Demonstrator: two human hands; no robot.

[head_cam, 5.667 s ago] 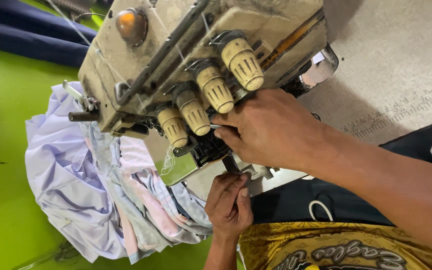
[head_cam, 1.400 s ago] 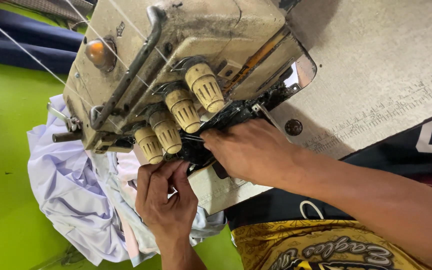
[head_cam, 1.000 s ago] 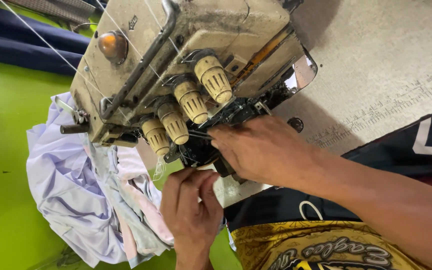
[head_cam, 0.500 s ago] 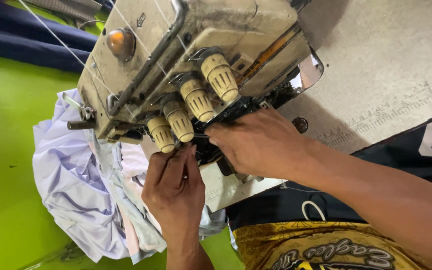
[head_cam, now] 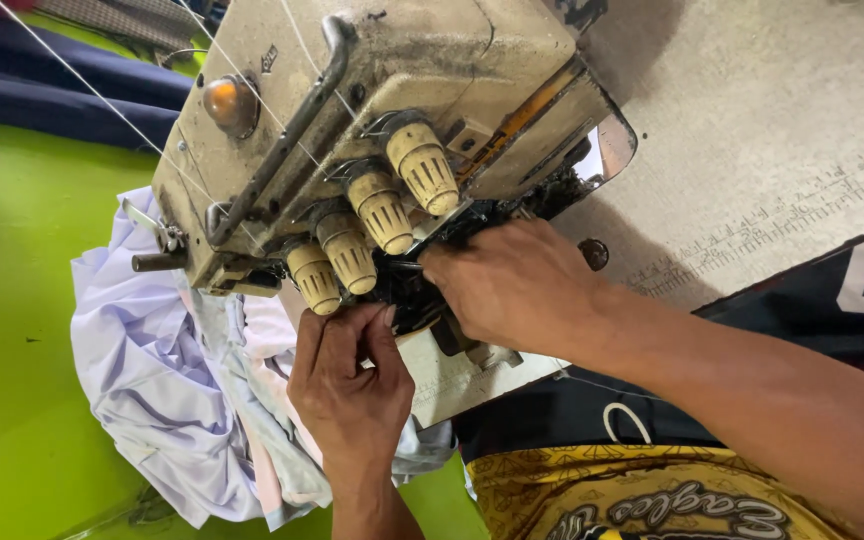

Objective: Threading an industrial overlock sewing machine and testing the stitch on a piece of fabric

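A worn beige overlock sewing machine (head_cam: pixel 402 90) fills the upper middle, with a row of ribbed cream tension knobs (head_cam: pixel 382 210) and white threads running across it. My left hand (head_cam: pixel 352 390) comes up from below, thumb and fingers pinched together just under the lowest knobs at the machine's dark open mechanism (head_cam: pixel 407 295). My right hand (head_cam: pixel 512 285) reaches in from the right, its fingertips tucked into the same dark opening and hidden there. Whether either hand holds a thread is too fine to see.
A heap of pale lilac and pink cloth (head_cam: pixel 172 380) lies left of the machine on a bright green surface (head_cam: pixel 12 300). Dark blue fabric (head_cam: pixel 62 90) lies at the upper left. The grey machine table (head_cam: pixel 772 130) spreads to the right, with a dark garment (head_cam: pixel 852 290) on it.
My left hand has risen from below the machine to just under the lowest knobs, its fingers now pinched. My right hand has stayed at the dark opening.
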